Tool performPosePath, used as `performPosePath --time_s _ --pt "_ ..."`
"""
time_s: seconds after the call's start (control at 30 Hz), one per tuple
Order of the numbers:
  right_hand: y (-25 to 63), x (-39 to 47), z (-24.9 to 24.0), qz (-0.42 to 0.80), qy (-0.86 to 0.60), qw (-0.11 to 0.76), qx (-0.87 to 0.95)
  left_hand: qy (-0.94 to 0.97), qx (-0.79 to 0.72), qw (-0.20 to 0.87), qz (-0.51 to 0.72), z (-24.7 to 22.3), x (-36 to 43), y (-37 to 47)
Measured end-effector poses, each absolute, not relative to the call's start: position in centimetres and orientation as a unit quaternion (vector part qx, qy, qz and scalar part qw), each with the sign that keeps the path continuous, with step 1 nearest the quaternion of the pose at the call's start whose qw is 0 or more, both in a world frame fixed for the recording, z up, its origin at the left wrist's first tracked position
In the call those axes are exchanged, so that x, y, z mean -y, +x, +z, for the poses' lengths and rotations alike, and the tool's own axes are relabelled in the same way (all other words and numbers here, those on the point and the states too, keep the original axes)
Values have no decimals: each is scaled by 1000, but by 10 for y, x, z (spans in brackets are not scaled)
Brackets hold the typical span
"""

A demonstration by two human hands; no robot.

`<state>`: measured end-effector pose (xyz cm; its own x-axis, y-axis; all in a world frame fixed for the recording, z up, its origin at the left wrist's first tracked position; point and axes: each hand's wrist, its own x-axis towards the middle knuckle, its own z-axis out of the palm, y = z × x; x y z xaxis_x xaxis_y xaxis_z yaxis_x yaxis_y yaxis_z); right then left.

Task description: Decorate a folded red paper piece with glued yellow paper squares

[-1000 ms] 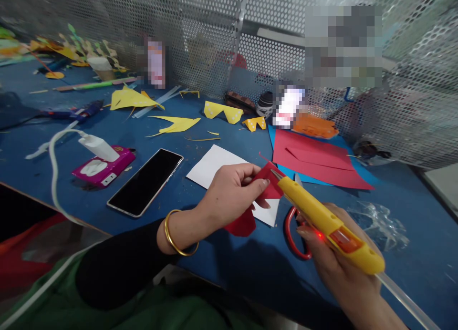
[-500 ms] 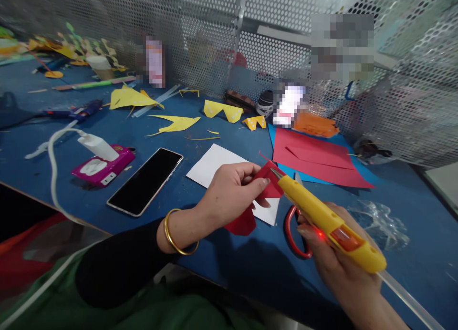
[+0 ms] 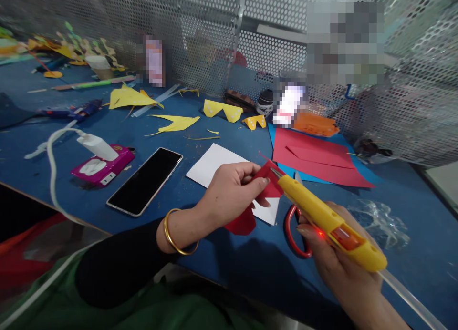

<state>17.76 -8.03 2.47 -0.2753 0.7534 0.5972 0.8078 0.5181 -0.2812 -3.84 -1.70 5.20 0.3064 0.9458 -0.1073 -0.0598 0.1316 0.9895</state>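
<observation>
Between the thumb and fingers of my left hand [image 3: 232,191] is a cut piece of red paper [image 3: 243,222], partly hidden by that hand. My right hand [image 3: 336,258] is wrapped round a yellow hot glue gun [image 3: 318,211] with a red light lit on its side and a clear glue stick [image 3: 411,299] coming out of its back end. The gun's metal nozzle meets the upper part of the red paper. Under my left hand lies a sheet of white paper [image 3: 211,163]. Red-handled scissors [image 3: 289,232] rest on the table, partly covered by the glue gun and my right hand.
A black-screened phone [image 3: 146,182] and a purple power adapter [image 3: 103,165] with a white cable lie left. Yellow paper glasses [image 3: 222,111] and scraps are farther back. Red sheets [image 3: 315,153] lie on blue ones at right, near crumpled clear plastic [image 3: 379,222]. A perforated metal screen [image 3: 207,34] closes the back.
</observation>
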Motion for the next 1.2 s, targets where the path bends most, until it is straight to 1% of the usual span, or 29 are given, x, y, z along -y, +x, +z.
performPosePath --time_s 0.7,1.2 --pt "176 80 27 -24 -507 344 790 522 -425 618 405 52 17 -38" --pt "174 81 29 -26 -506 358 784 529 -438 610 395 54 18 -39"
